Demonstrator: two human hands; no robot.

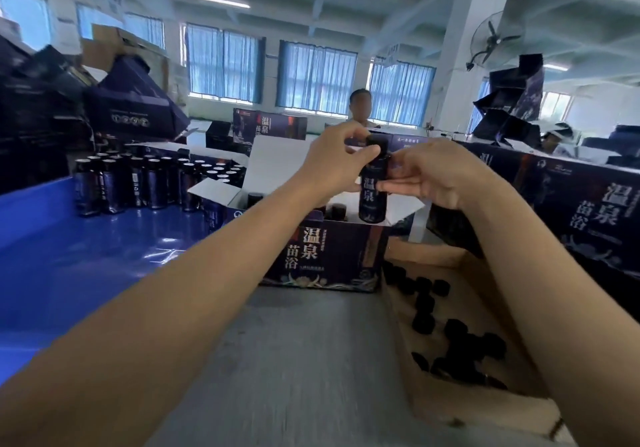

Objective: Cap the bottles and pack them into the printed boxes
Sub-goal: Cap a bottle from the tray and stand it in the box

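Note:
I hold a dark labelled bottle (372,200) upright in the air above an open printed box (325,256). My right hand (433,176) grips the bottle's upper body from the right. My left hand (336,159) pinches the black cap (376,142) on the bottle's neck from the left. Inside the box, two capped bottle tops (255,197) show between its white flaps. A cluster of several uncapped bottles (138,179) stands on the blue surface at the left.
A cardboard box (446,256) at the lower right holds several loose black caps (450,328). A grey table top (304,360) lies in front of me. More printed boxes (588,211) stand at the right and back. A person (360,107) stands across the table.

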